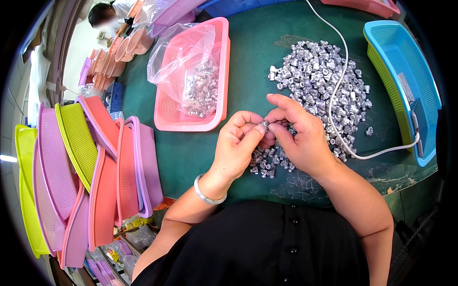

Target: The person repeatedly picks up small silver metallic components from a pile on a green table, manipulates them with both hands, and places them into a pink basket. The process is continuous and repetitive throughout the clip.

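Observation:
My left hand (237, 144) and my right hand (305, 134) meet above the table, their fingertips closed on one small silver metal cap (265, 124) with a fluted side. A few more silver pieces may sit within the curled fingers, but I cannot make out how many. Beyond my right hand spreads a large heap of the same silver caps (317, 71). A smaller group of caps (269, 162) lies below my hands. Ahead on the left, a pink basket (160, 117) holds a clear plastic bag (183, 57) with silver caps inside.
Nested pink, purple and green baskets (95, 176) lean at the left edge. A blue basket (431, 124) stands at the right, in a green one. A white cable (336, 90) runs across the heap. A person (107, 16) is at the far left, near peach baskets (138, 42).

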Demonstrator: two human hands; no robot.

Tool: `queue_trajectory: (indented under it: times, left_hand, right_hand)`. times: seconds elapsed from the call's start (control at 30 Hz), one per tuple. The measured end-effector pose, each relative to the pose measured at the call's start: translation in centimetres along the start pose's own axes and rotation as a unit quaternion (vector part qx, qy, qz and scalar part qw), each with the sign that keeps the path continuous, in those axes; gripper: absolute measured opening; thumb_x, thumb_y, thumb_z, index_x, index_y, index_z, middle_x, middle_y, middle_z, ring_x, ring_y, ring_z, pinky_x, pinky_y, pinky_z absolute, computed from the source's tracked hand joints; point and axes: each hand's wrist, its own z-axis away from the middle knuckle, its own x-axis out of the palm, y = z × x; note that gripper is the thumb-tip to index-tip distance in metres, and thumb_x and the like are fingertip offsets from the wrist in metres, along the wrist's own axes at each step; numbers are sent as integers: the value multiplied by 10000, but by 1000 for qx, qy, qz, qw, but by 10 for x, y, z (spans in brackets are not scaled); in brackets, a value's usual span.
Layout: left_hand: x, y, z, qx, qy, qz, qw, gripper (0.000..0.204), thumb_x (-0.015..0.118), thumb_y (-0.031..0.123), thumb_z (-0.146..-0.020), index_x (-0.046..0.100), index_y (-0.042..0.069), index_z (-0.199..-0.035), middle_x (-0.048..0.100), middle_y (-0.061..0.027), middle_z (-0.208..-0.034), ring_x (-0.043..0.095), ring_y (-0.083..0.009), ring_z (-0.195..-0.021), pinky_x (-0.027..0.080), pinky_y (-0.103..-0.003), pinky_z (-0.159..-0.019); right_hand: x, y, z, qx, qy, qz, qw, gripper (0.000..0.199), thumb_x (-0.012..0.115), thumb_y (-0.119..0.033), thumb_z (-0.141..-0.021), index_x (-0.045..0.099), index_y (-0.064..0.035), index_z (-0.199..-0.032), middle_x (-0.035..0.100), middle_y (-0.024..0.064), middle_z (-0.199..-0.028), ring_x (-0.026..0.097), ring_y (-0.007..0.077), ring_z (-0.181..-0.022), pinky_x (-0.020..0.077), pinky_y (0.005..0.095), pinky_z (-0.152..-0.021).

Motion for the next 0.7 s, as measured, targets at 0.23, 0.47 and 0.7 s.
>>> queue_trajectory:
  times: [0.23,0.47,0.7]
  left_hand:
    - [0,0,0,6,5,5,1000,109,508,67,-891,489,2,-976,630,-86,-793,604,-126,-697,493,-238,-634]
    - [1,0,0,14,16,0,1000,99,520,64,-885,497,3,-960,632,-85,-782,602,-123,-679,492,-239,-619]
    - [3,1,1,15,25,-4,1000,90,526,48,-878,500,1,-951,631,-86,-780,601,-122,-679,489,-238,-616]
  right_hand:
    - [0,2,0,-12,-1,9,1000,370,509,93,-782,461,24,-1142,607,108,-761,627,178,-617,511,271,-570]
    - [0,1,0,-14,-4,3,1000,364,500,99,-791,461,25,-1145,606,99,-760,622,164,-617,510,263,-574]
    - [0,2,1,-12,-12,-6,1000,360,504,94,-800,458,19,-1149,606,93,-762,619,157,-618,509,261,-579]
